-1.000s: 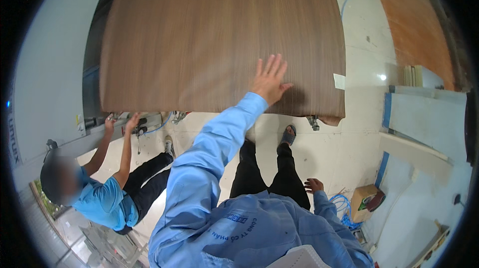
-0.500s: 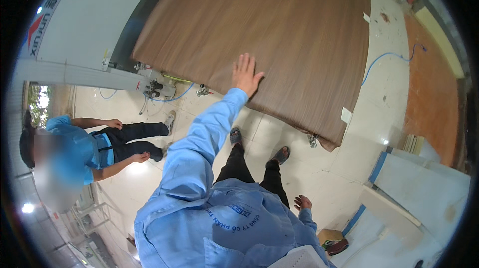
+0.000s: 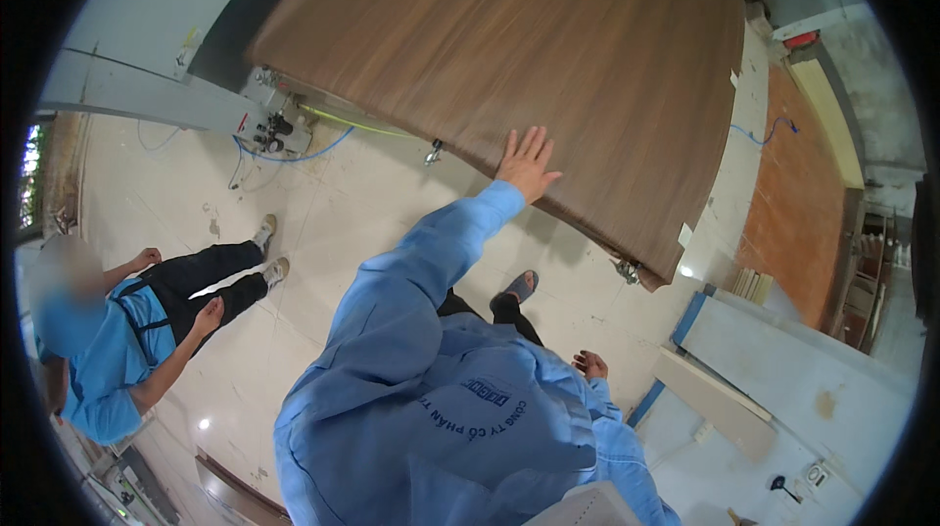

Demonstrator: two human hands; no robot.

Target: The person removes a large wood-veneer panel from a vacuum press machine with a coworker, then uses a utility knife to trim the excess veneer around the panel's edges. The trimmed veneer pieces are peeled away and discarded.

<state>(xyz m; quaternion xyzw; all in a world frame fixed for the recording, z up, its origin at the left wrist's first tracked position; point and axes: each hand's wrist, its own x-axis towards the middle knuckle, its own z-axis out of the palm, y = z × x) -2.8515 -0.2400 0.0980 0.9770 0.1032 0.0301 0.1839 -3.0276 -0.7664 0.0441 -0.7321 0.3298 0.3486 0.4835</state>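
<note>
My left hand (image 3: 529, 166) lies palm down with fingers spread on a large brown wood-grain sheet (image 3: 490, 56), close to its near edge. The sheet covers a broad flat surface, and its near right corner droops a little. Small metal fittings (image 3: 433, 153) show under the near edge, with another fitting (image 3: 627, 272) below the right corner. My right hand (image 3: 589, 365) hangs low at my right side, fingers loosely bent and apart, holding nothing. It is nearest to the pale panels on the right.
A person in a blue shirt (image 3: 127, 350) stands at the left. A grey machine (image 3: 147, 26) with a blue hose (image 3: 323, 148) is at the far left. Pale panels (image 3: 774, 369) and an orange-brown board (image 3: 793, 193) stand along the right. A brown board (image 3: 235, 492) lies lower left.
My left hand has moved right along the sheet's near edge, still flat on it. The view has shifted, and the person at left appears lower and farther left. My right hand still hangs.
</note>
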